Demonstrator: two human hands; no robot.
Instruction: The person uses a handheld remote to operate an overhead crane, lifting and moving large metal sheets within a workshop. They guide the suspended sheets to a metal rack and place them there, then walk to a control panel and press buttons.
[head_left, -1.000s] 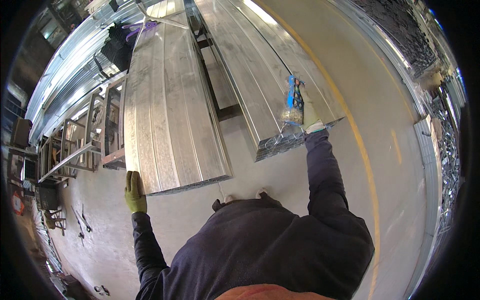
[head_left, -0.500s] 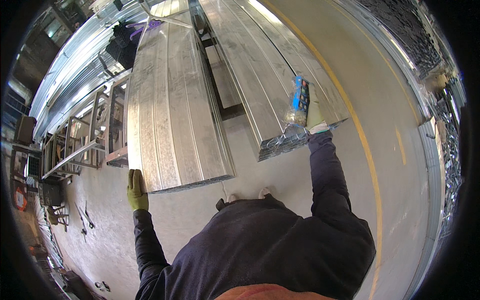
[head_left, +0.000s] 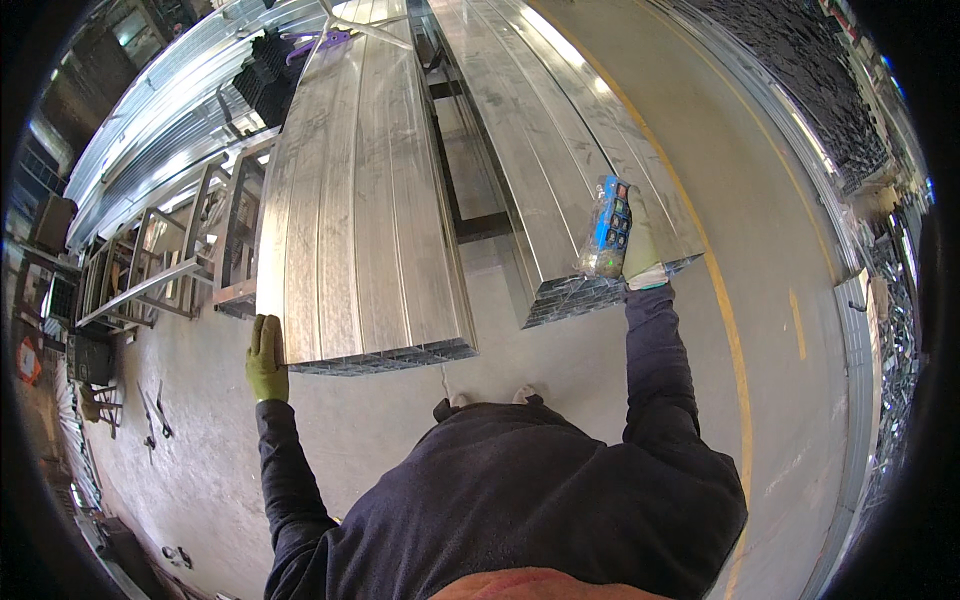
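Note:
My left hand point(head_left: 267, 358), in a yellow-green glove, lies with fingers stretched out against the near left corner of a stack of long silvery metal tubes point(head_left: 350, 220). A second stack of metal tubes point(head_left: 560, 150) runs alongside on the right. On its near end rests a clear plastic bag with a blue label point(head_left: 608, 228); its contents are hard to make out. My right hand point(head_left: 641, 245), in a pale glove, lies flat with extended fingers on the tubes, right beside the bag. Whether it touches the bag cannot be told.
Dark metal supports point(head_left: 480, 228) show between the stacks. A steel frame rack point(head_left: 175, 270) stands at the left, near tools on the floor point(head_left: 155, 420). A yellow line point(head_left: 738, 375) crosses the floor at the right. A purple object point(head_left: 318, 44) lies at the far end.
The view has shifted slightly, showing more of the tubes' near ends. Both hands keep their places on the stacks, and the bag still lies beside my right hand.

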